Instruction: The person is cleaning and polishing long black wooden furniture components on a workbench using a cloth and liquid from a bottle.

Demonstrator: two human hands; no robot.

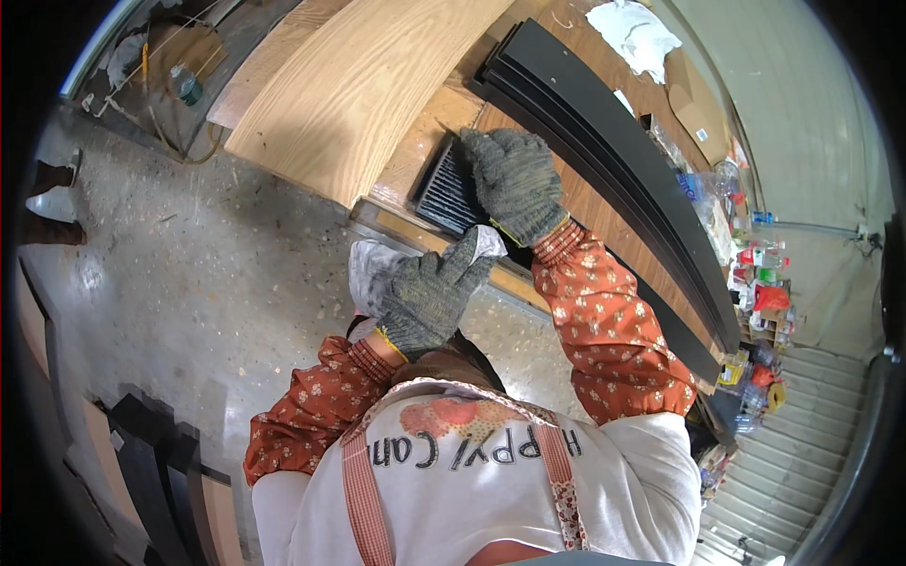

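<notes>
Both my hands wear grey knitted work gloves. My left hand (pixel 425 297) is closed on a white cloth (pixel 370 274), smudged grey, which bulges out left of the hand and shows again by the fingertips. Close to those fingertips lies the near end of a dark board (pixel 444 196), black and glossy with a striped sheen; I cannot tell whether the stripes are ridges or a reflection. My right hand (pixel 514 184) bends over this board, fingers curled on it and their tips hidden. The board seems to run on beneath my right forearm.
A wide wood-grain panel (pixel 349 90) overhangs the workbench (pixel 429 127) at the left. Curved black boards (pixel 613 160) are stacked along the right. Beyond them are white paper (pixel 634 38), a cardboard box (pixel 696 108) and several bottles. More black boards (pixel 151 472) stand at lower left.
</notes>
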